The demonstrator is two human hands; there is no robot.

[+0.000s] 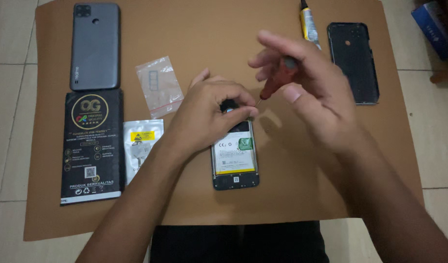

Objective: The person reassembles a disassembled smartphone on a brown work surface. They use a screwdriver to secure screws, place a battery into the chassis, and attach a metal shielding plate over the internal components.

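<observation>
Opened phone [235, 163] lies back-up at centre of brown mat [292, 195], battery and lower board exposed; its upper end is hidden under the left hand [212, 114]. Left hand fingers curled down, pressing on the phone's top edge; a small dark part shows between the fingertips there, cannot tell what.

Right hand [307, 83] hovers just above and right of the phone, fingers closed around a red-handled screwdriver [277, 80]. Thin tip points down-left, at the phone's top right corner, next to the left fingertips.

On mat, outward: clear bag [159, 86] and silver pouch [142, 148] left of the phone; black box [91, 146] further left; grey back cover [95, 45] above it. Far right: black frame [353, 61], with a glue tube [309, 22] beside it. Mat rests on tiled floor [9, 97].
</observation>
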